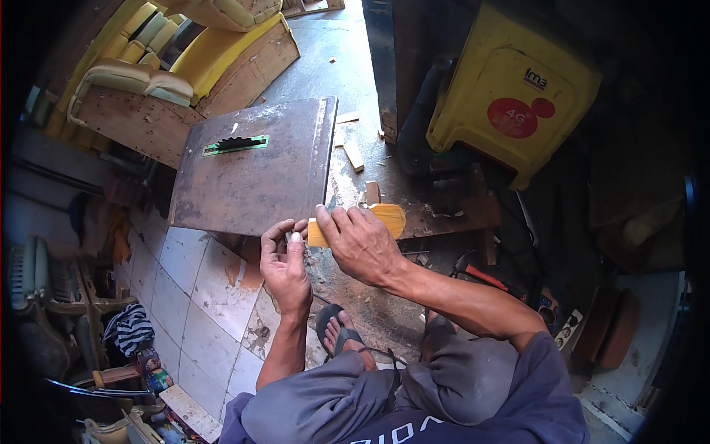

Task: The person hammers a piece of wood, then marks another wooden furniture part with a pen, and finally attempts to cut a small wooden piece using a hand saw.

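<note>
My right hand (362, 243) is closed over a yellow-orange piece of wood (388, 219). Its rounded end shows past my knuckles on the right, and its squared end on the left. Close beside that squared end, my left hand (287, 266) is curled with thumb and fingers brought together. Whatever is in that pinch, if anything, is too small to make out. Both hands are at the near right corner of a brown table saw top (259, 174). A dark toothed saw blade (238, 143) rises through a green insert in it, beyond my hands.
Wood offcuts (353, 156) and sawdust lie right of the saw top. A yellow plastic stool (518, 96) stands at the far right. An unfinished padded wooden frame (140, 118) is at the far left. Wooden parts and a striped cloth (130, 329) crowd the lower left.
</note>
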Demonstrator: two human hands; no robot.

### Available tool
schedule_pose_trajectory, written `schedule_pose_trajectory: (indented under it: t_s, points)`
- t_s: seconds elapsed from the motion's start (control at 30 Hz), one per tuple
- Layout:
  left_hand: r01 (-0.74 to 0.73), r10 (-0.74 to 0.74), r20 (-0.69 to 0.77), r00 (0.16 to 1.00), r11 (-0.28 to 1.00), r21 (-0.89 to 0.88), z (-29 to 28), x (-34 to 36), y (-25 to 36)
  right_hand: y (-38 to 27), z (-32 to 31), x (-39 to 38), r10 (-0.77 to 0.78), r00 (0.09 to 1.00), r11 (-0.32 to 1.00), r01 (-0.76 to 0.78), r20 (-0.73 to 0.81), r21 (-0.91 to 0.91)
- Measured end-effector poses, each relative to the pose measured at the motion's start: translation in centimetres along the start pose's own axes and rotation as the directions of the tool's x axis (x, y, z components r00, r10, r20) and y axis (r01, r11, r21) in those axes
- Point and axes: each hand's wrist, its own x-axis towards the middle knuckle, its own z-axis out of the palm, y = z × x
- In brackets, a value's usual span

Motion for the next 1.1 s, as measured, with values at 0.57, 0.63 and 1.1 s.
schedule_pose_trajectory:
  t_s: [0.57, 0.63, 1.1]
  points:
    - [0.261, -0.234, 0.153, 0.96, 0.946, -0.19, -1.0, 0.4, -2.5, -2.2, -3.2, -0.6, -0.162, 0.974, 0.987, 0.163, -0.161, -0.01]
    - [0.262, -0.253, 0.08, 0.964, 0.953, -0.152, -1.0, 0.6, -1.6, -3.3, -4.3, -1.2, -0.158, 0.975, 0.978, 0.176, -0.159, 0.108]
    - [0.29, -0.287, 0.047, 0.957, 0.952, -0.096, -1.2, 0.8, -0.8, 2.3, -5.2, -1.7, 0.079, 0.99, 0.996, -0.072, -0.118, 0.059]
